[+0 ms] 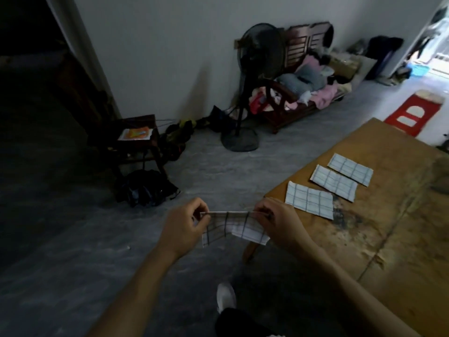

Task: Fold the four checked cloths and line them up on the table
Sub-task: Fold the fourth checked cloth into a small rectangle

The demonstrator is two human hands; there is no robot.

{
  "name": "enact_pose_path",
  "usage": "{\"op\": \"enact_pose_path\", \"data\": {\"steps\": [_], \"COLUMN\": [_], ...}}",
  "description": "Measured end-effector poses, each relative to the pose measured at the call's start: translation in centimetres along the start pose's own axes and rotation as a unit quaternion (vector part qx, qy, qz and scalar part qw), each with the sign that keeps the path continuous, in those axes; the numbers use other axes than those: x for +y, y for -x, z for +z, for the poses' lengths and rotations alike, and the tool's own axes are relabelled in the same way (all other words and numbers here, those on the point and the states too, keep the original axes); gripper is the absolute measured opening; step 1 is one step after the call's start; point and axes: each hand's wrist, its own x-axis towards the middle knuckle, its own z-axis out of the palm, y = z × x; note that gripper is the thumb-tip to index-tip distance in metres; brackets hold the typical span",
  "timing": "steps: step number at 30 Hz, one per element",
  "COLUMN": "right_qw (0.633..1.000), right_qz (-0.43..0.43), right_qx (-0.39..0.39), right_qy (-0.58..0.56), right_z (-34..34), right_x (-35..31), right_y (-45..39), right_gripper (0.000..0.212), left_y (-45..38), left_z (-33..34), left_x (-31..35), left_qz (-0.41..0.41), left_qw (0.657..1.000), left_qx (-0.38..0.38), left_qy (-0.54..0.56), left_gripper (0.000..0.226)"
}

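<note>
Two hands hold a checked cloth (233,226) in the air, off the wooden bench (388,215). The left hand (184,227) and right hand (279,220) each pinch a top corner, stretching its long edge level, left to right. Three folded cloths (332,182) lie in a diagonal row on the bench, long sides parallel.

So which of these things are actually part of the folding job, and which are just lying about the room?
Part of the job:
- checked cloth stretched between the left hand and right hand
- three folded checked cloths in a row
- table

Just lying about:
- standing fan
- bench piled with clothes
- wooden chair
- black bag
- red mat
</note>
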Motion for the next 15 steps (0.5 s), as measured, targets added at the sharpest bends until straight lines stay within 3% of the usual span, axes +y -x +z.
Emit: {"op": "enact_pose_path", "data": {"steps": [4,10,15], "right_qw": [0.999,0.983,0.976], "right_qz": [0.034,0.078,0.098], "right_qx": [0.014,0.14,0.178], "right_qy": [-0.03,-0.094,-0.08], "right_z": [0.4,1.3,-1.4], "right_x": [2.3,7.8,12.0], "right_y": [-4.9,-15.5,-22.6], "right_gripper": [0.012,0.016,0.015], "left_y": [-6.9,-19.1,-30.0], "left_z": [0.6,2.5,4.0], "left_x": [-1.9,-3.4,-3.0], "left_qz": [0.008,0.02,0.052], "left_qw": [1.0,0.999,0.995], "left_qx": [-0.023,-0.043,-0.079], "left_qy": [0.01,0.014,0.007], "left_gripper": [0.022,0.019,0.02]}}
